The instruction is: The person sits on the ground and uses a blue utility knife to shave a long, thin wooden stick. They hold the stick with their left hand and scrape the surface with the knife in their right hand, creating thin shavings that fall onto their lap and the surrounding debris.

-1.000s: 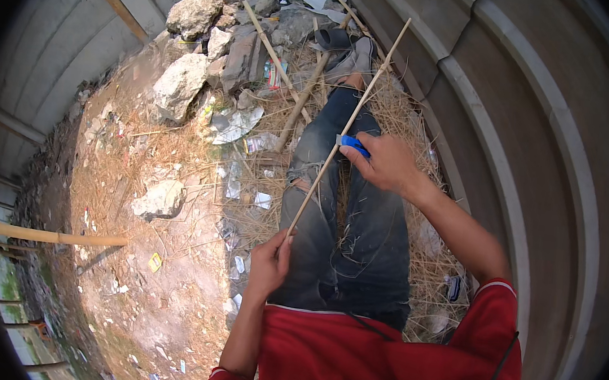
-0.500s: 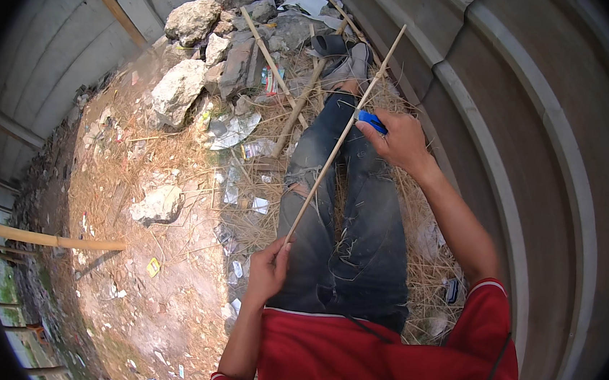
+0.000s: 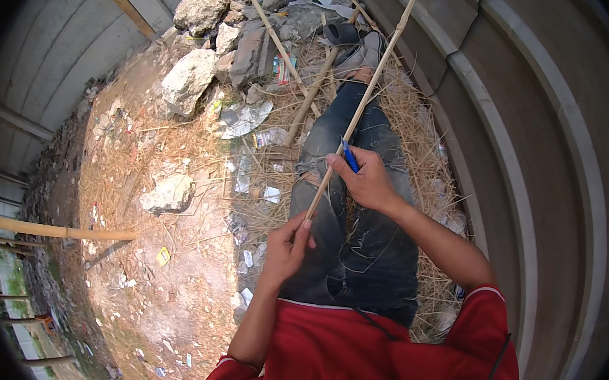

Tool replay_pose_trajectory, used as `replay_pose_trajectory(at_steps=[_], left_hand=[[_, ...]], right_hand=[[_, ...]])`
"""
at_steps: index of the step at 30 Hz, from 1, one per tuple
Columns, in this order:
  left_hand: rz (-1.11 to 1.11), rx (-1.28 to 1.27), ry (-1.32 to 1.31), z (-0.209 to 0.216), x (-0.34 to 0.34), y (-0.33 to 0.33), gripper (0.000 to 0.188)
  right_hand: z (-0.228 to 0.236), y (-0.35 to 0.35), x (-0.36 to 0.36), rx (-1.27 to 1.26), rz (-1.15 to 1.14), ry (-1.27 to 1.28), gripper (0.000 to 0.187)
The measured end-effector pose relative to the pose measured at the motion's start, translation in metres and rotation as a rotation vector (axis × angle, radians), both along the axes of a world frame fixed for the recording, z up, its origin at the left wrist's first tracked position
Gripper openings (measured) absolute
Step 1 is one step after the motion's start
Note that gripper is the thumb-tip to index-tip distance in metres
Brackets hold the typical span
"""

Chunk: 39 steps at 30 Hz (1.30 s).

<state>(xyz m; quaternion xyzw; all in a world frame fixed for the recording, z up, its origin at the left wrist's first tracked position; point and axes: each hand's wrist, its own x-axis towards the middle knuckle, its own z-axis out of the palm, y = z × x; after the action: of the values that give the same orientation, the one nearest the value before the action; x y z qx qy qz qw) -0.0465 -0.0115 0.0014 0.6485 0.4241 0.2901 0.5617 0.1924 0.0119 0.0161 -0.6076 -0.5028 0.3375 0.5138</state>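
Observation:
A long, thin bamboo stick [image 3: 365, 100] slants up and away over my outstretched legs. My left hand [image 3: 284, 252] is closed round its near end, above my thigh. Farther up the stick, my right hand [image 3: 369, 182] is closed round a blue utility knife [image 3: 351, 158], with the thumb pressing against the stick. The knife lies against the stick's right side; its blade is too small to make out clearly. Thin pale shavings [image 3: 363, 240] lie on my dark, torn jeans [image 3: 376, 276].
A corrugated metal wall [image 3: 530, 173] rises close on my right. Pale rocks [image 3: 188, 82] and bamboo pieces [image 3: 284, 52] lie beyond my left leg. Straw and litter cover the ground, with a single stone [image 3: 168, 194] at left. A bamboo pole [image 3: 62, 229] juts in from the left.
My right hand has come down toward my left hand with the knife. My left hand has shifted slightly up and right, and the stick's far end now reaches the upper edge.

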Motion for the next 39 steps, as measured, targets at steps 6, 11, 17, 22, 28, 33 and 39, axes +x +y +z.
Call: replay_pose_trajectory(at_steps=[6,11,17,22,28,33,39], left_hand=[[-0.065,0.01,0.186,-0.004,-0.031,0.0,0.028],[-0.041,0.239,0.278,-0.034,-0.071,0.0,0.024],[-0.043,0.091,0.205,-0.029,-0.095,-0.01,0.02],[-0.11,0.065,0.187,-0.016,-0.085,-0.008,0.021],[-0.208,0.08,0.151,0.002,-0.058,-0.005,0.021],[-0.121,-0.117,-0.113,0.027,-0.017,-0.001,0.025],[0.07,-0.017,-0.167,0.014,-0.004,0.007,0.034]], right_hand=[[0.044,0.042,0.065,0.195,-0.26,0.238,0.039],[0.08,0.058,0.112,0.383,-0.345,0.416,0.032],[0.107,0.057,0.127,0.455,-0.362,0.404,0.032],[0.095,0.046,0.088,0.254,-0.23,0.305,0.032],[0.082,0.03,0.044,0.086,-0.076,0.094,0.038],[0.065,0.016,0.006,0.105,0.144,0.068,0.03],[0.066,-0.009,-0.019,0.078,0.227,-0.414,0.052]])
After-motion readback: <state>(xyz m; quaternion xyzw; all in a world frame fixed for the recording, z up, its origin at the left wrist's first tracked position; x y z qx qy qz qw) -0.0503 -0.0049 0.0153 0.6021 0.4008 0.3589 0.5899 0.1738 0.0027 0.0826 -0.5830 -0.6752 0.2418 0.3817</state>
